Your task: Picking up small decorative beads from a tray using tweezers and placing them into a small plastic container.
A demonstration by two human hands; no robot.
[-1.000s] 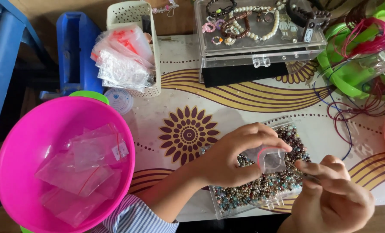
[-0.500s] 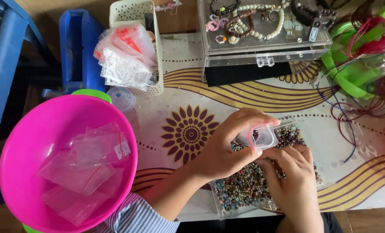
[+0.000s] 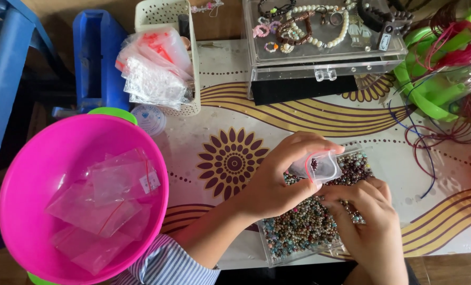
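Left hand pinches a small zip bag open; right hand — pressed into the bead tray since a moment ago — curls over beads, grasp hidden.

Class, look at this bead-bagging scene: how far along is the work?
Done: several small sealed-looking bags lie in the pink bowl. In hand: the left hand holds an open small bag with a few beads; the right hand reaches into the bead tray. Left: the tray remains nearly full.

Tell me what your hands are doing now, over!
Left hand holding small clear bag open, few beads inside. Right hand fingers down in bead tray. Nothing blocking. Over.
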